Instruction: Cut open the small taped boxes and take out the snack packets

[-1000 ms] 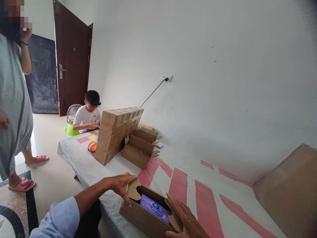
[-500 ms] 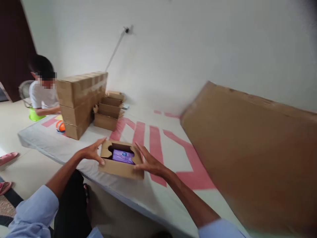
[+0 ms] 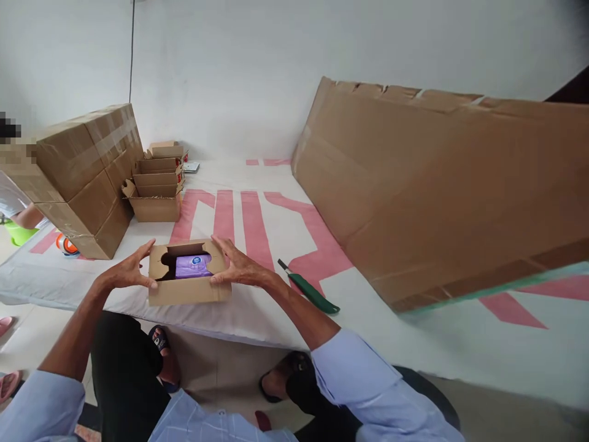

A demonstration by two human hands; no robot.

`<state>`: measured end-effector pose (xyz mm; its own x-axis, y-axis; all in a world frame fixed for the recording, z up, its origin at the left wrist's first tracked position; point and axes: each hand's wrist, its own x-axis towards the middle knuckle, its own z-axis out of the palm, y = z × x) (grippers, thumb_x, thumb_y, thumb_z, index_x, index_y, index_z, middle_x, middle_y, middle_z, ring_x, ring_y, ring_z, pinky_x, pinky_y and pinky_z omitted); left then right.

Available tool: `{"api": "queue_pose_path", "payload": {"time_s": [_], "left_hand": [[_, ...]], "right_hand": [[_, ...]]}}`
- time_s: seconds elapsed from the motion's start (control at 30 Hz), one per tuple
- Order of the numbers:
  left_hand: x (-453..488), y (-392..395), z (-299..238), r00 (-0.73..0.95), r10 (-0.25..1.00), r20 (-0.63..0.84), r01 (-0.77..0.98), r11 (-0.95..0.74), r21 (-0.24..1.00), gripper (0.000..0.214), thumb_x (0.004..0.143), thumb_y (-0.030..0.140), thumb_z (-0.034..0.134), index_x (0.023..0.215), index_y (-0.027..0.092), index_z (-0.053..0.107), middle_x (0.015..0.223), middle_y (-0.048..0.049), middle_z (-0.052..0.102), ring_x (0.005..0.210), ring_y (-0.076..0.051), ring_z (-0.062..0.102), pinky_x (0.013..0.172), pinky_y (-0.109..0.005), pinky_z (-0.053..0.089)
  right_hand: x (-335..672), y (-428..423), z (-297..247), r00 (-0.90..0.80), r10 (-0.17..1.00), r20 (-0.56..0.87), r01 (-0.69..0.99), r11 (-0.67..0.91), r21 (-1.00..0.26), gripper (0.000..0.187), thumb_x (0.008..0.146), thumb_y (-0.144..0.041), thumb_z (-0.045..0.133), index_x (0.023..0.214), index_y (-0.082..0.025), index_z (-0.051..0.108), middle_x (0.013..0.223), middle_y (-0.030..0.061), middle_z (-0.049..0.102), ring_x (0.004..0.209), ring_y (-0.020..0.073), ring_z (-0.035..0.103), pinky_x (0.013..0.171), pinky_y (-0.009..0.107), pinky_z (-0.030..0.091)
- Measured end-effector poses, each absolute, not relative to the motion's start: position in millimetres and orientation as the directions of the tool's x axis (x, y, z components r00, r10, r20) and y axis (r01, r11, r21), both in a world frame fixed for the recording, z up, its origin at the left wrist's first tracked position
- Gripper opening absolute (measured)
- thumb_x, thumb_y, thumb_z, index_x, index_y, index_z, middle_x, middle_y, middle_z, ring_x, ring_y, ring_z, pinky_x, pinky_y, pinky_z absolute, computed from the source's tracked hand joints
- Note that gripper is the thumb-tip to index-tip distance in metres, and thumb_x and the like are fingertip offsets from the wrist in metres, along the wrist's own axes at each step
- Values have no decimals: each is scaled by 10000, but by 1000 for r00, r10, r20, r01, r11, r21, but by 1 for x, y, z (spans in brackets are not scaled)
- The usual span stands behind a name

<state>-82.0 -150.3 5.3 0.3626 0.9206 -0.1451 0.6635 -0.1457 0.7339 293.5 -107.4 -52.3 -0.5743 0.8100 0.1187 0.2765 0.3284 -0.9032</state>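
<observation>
A small open cardboard box (image 3: pixel 189 293) sits near the front edge of the cloth-covered table, its end flaps partly folded in. Inside lies a purple packet (image 3: pixel 192 266) with a blue and white round logo. My left hand (image 3: pixel 133 268) grips the box's left end, thumb in front and fingers at the back. At the right end my right hand (image 3: pixel 237 264) holds it the same way. Beyond my right forearm rests a green-handled knife (image 3: pixel 313 293) with a short dark blade.
Taped cartons (image 3: pixel 96 178) are stacked at the left, with several small open boxes (image 3: pixel 157 209) beside them. A large cardboard sheet (image 3: pixel 442 196) leans at the right. An orange tape roll (image 3: pixel 67 244) lies by the stack. At the left edge a person's arm (image 3: pixel 30 217) shows.
My view has swung to the right, bringing the green-handled knife into sight and the other person mostly out of it. Both hands keep their hold on the box.
</observation>
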Motion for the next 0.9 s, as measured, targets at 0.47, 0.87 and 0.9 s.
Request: {"api": "queue_pose_path", "payload": {"time_s": [0.47,0.87,0.9], "left_hand": [[-35,-161,13,-28,991,134,594,-91,799,782,807,302,566,1583,205,581,1384,-107,726,1250,-328,686,995,-407,587],[-13,-169,-22,-135,975,178,464,-96,881,862,805,294,620,1647,178,475,1186,-99,729,1073,-260,706,905,-387,582],[-13,-168,-22,-132,972,196,491,-108,864,859,803,290,629,1643,193,476,1272,-121,719,1122,-278,707,928,-408,589]], "right_hand": [[289,-121,-28,-234,970,57,98,82,-992,560,824,-350,555,1361,-235,668,1228,75,733,1047,245,686,863,389,614],[323,-147,-30,-178,866,467,792,408,-455,407,968,-198,509,1328,-166,696,1385,188,703,1316,328,599,1174,509,458],[320,-146,-20,-314,837,448,805,485,-341,344,988,-197,520,1263,-179,727,1350,177,725,1313,322,600,1185,492,441]]}}
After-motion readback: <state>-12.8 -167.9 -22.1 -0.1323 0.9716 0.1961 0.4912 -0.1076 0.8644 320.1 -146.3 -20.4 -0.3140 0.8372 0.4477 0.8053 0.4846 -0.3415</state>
